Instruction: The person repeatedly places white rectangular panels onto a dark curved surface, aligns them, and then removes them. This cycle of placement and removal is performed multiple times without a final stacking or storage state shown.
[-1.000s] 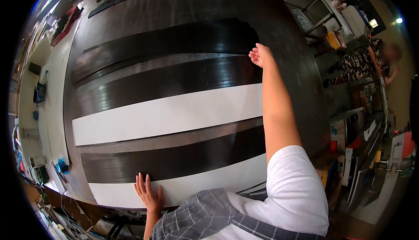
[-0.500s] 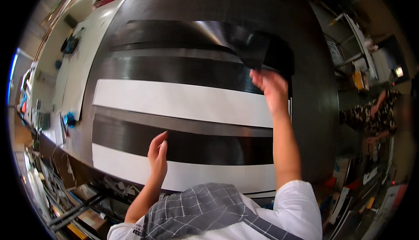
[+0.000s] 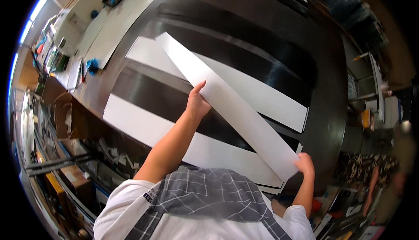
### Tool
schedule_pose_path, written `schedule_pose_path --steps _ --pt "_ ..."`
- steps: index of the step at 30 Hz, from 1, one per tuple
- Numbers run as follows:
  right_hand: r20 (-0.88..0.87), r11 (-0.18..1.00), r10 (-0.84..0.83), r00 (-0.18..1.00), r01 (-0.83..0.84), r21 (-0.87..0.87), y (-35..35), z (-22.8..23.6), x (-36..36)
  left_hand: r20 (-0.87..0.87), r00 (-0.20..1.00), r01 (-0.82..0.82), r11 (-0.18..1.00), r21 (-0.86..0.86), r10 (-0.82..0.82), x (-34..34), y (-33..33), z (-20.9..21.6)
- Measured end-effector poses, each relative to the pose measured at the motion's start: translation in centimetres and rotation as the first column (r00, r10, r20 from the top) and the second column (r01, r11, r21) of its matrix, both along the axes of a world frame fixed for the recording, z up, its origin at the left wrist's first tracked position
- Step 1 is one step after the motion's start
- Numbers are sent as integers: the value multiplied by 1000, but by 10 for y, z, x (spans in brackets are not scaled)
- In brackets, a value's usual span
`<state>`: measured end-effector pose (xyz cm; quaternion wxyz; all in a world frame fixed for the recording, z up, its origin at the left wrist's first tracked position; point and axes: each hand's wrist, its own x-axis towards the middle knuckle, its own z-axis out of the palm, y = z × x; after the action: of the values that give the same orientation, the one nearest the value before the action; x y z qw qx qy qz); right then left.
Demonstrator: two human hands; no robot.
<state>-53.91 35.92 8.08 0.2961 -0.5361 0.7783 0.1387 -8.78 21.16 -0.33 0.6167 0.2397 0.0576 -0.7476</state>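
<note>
white strip (image 3: 231,107) slants over the table (image 3: 328,126), above dark strips (image 3: 150,94) and flat white strips (image 3: 227,157); the left hand (image 3: 198,101) seems to grip its near edge partway along, the right hand's (image 3: 305,165) fingers clamp its right end. light, level grips would probably limit bending or scuffing.

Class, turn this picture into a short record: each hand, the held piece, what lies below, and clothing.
Left hand: gripping the strip's near edge, thumb on top
Right hand: gripping the strip's right end
Held piece: long white strip, slanting from far left to near right
Below: dark table with a far white strip, a near white strip and black strips
Clothing: grey checked apron, white shirt
</note>
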Motion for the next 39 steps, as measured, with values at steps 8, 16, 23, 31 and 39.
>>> schedule_pose_path --steps 8,16,23,31,39 --pt "399 870 193 896 31 -492 -72 -35 112 174 984 -17 998 -58 27 41 54 38" --pt "703 929 249 667 -370 23 -143 -56 232 624 779 -202 968 147 67 111 91 14" --pt "652 927 336 679 -360 -103 -131 -63 253 551 -768 -193 938 288 -327 157 161 -20" --pt "601 868 497 626 -373 -328 -138 -64 293 516 -817 -92 941 325 -258 160 139 -26" --pt "536 808 587 607 -398 -433 -142 -72 327 498 -832 -83 942 324 -245 161 141 -28"
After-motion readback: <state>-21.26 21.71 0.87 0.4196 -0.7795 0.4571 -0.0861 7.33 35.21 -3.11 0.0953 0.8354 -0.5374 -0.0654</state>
